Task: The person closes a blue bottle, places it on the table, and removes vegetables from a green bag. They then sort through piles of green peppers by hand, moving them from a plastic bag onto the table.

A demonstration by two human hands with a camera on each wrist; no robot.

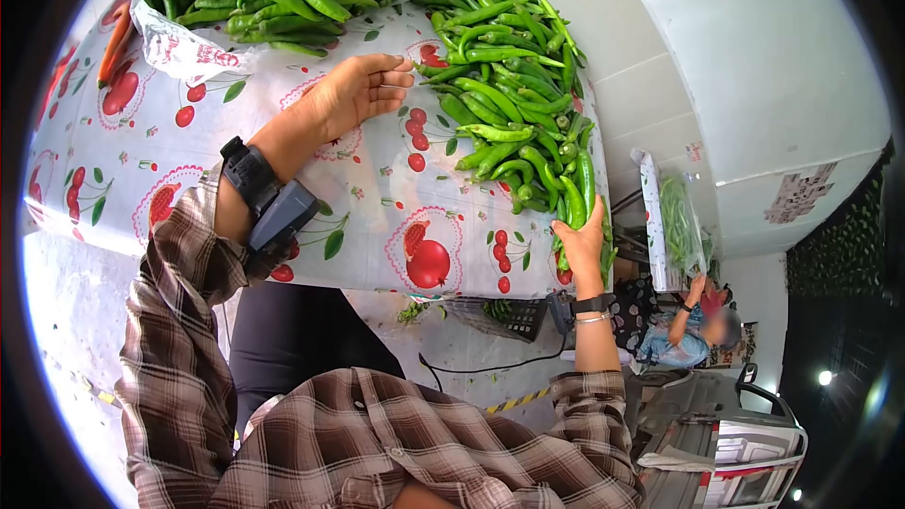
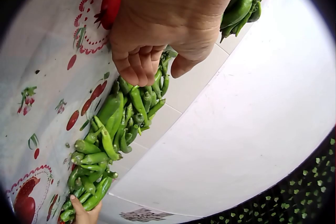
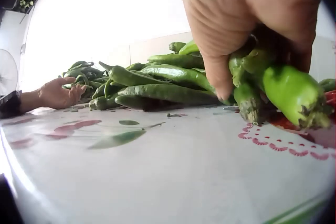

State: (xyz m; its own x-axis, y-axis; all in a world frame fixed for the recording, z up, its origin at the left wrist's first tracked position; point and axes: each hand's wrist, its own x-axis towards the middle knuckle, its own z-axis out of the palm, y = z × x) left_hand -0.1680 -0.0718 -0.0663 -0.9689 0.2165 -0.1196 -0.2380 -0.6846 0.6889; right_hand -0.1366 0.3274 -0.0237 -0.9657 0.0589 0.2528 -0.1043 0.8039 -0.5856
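Note:
A long pile of green chili peppers [image 1: 514, 99] lies along the right side of the table. At its near end my right hand [image 1: 580, 240] grips several green chili peppers [image 3: 291, 90], the thumb on one side and the fingers on the other. Their stem ends stick out below the palm, close over the tablecloth, in the right wrist view. To the left of the pile, my left hand [image 1: 358, 94] hovers over the cloth with its fingers loosely bent and nothing in them. The left wrist view has that hand [image 2: 168, 22] overlapping part of the pile.
An open plastic bag [image 1: 193, 52] heaped with green peppers stands at the back left, near a red pepper [image 1: 115, 45]. The patterned tablecloth [image 1: 377, 198] covers the table beside a tiled wall. Below the table edge is a dark crate [image 1: 514, 319]. Another person [image 1: 693, 325] is at far right.

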